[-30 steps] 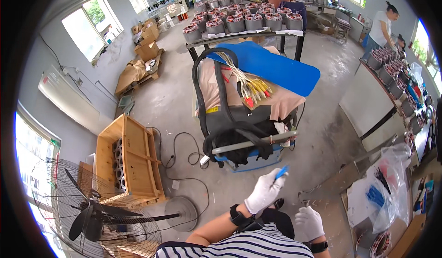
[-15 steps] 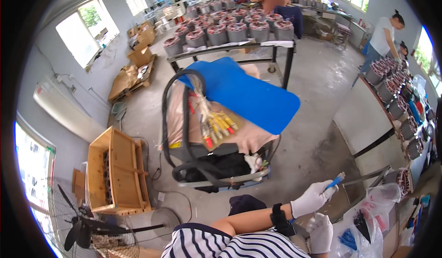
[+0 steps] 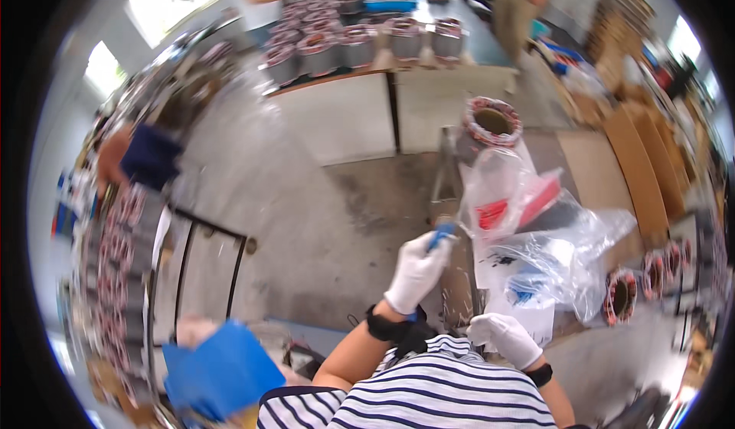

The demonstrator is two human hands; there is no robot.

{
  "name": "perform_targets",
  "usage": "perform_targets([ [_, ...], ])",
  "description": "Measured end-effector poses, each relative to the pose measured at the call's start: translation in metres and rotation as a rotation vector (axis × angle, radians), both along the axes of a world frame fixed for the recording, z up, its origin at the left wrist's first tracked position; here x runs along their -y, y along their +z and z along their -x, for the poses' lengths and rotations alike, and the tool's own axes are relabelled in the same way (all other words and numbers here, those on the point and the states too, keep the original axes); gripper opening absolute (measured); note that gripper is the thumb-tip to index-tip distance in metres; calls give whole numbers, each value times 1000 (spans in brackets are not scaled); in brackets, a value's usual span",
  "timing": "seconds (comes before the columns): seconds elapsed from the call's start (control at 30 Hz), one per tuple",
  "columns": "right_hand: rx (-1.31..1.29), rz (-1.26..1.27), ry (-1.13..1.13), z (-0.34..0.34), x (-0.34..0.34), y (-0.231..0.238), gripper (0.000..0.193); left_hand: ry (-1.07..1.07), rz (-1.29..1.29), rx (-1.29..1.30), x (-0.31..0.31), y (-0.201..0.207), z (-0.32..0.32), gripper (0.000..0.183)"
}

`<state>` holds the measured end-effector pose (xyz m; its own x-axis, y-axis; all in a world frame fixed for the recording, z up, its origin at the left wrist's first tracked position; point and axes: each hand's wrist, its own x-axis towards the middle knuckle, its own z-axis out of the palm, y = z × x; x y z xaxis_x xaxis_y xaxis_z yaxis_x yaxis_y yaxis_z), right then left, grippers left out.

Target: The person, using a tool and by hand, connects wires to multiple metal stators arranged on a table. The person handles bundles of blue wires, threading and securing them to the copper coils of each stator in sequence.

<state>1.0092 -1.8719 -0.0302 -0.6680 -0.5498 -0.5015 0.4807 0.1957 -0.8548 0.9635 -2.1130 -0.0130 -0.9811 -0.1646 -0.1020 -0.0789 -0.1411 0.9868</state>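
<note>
My left hand (image 3: 416, 276), in a white glove, is raised over the near edge of the bench. Its closed fingers hold a small bundle of blue strips (image 3: 442, 234), blurred by motion. My right hand (image 3: 505, 339), also gloved, is lower and to the right, beside the edge of a white sheet (image 3: 536, 323). Its fingers are curled, and what they hold, if anything, is hidden. Past the sheet lies a clear plastic bag (image 3: 589, 249) with more blue strands (image 3: 527, 285) inside. Farther off is another bag with red pieces (image 3: 491, 215).
A motor stator (image 3: 492, 121) stands at the bench's far end; several more (image 3: 620, 295) are at right. Cardboard (image 3: 639, 165) leans behind the bags. Ahead, a table (image 3: 344, 119) carries rows of stators, with people around it. A blue sheet (image 3: 222, 371) lies at lower left.
My view has swung right, from the cart with the blue sheet to the bench with plastic bags. The blue bundle stays in my left hand. My right hand is now beside the white sheet.
</note>
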Motion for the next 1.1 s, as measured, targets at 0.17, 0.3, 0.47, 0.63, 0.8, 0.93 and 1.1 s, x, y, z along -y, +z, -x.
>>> perform_targets([
  [0.17,145,-137,-170,7,-4,-13,34,-117,123,134,32,-30,51,14],
  [0.3,72,-433,-135,-2,-2,-22,29,-174,180,153,41,-30,72,15],
  [0.47,-132,-502,-180,-9,-10,-45,26,-66,223,65,39,-23,85,17],
  [0.63,-210,-479,-162,11,-9,-46,24,-28,189,138,48,-24,83,15],
  [0.8,-470,-540,-49,35,5,-50,22,-19,136,120,63,-17,116,12],
  [0.93,-253,-511,-221,62,36,-52,23,-102,187,46,73,-13,177,12],
  [1.1,-228,-482,-379,140,108,-57,24,-339,257,10,96,-22,278,13],
])
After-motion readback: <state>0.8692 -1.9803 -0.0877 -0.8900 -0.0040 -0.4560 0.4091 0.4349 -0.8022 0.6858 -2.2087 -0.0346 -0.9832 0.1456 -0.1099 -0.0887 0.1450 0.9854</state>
